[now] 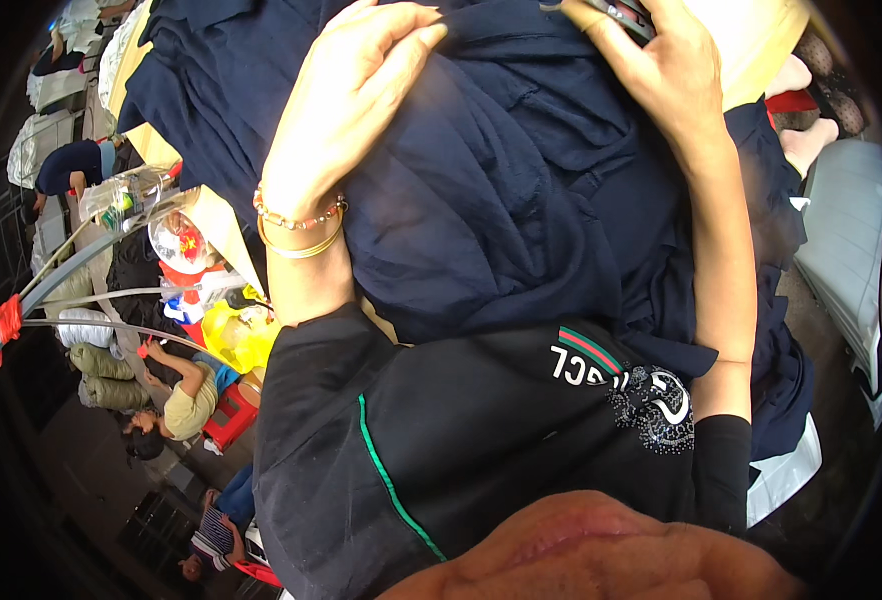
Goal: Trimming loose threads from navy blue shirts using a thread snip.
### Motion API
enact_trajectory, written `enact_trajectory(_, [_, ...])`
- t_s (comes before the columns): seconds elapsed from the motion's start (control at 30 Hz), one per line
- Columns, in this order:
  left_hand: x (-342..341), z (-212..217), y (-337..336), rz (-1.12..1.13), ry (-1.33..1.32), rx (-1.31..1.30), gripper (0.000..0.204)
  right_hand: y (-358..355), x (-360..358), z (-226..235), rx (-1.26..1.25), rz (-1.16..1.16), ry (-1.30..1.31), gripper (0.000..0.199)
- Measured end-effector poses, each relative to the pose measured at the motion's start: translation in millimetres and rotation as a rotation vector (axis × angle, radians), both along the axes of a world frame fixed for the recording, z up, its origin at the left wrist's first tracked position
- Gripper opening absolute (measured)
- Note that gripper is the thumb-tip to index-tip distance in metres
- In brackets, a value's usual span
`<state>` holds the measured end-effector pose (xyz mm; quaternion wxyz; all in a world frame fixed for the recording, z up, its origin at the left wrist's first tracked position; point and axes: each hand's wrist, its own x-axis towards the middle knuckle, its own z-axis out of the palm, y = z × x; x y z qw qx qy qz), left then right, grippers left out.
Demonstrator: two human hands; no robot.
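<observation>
A large navy cloth garment piece (501, 190) lies heaped in loose folds over my lap and the work surface before me. My left hand (346, 95), with bracelets at the wrist, pinches the cloth between thumb and fingers near the top of the view. To the right, my right hand (666, 70) is closed around a small dark tool (629, 14) with a metal tip, which looks like thread snips. The top edge of the view cuts off part of this hand and the tool. The tip is close to the cloth, but whether it touches cannot be told.
A bent tube (91, 262) with a red tie (8, 320) crosses the left side. Beyond it are a yellow plastic bag (236, 335), a clear bottle (121, 195) and a person on a red stool (231, 415). A pale grey covered bundle (846, 240) stands at right.
</observation>
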<state>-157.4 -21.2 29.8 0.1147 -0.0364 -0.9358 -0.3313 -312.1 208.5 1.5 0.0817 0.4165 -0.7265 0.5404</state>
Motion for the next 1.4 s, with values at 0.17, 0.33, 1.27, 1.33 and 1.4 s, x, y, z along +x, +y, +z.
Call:
enact_trajectory(0.17, [6, 1, 4, -0.106, 0.472, -0.475, 0.028, -9, 19, 25, 0.11, 0.155, 0.421, 0.041])
enact_trajectory(0.33, [10, 15, 12, -0.089, 0.326, -0.445, 0.027, -15, 25, 14, 0.142, 0.097, 0.507, 0.037])
enact_trajectory(1.27, [0, 9, 5, -0.161, 0.364, -0.537, 0.031, -16, 23, 15, 0.178, 0.077, 0.539, 0.029])
enact_trajectory(1.33, [-5, 4, -1, -0.018, -0.155, 0.271, 0.021, -13, 24, 15, 0.186, 0.059, 0.543, 0.029])
enact_trajectory(1.4, [-5, 10, 5, -0.019, -0.147, 0.134, 0.021, -8, 23, 15, 0.105, 0.021, 0.487, 0.026])
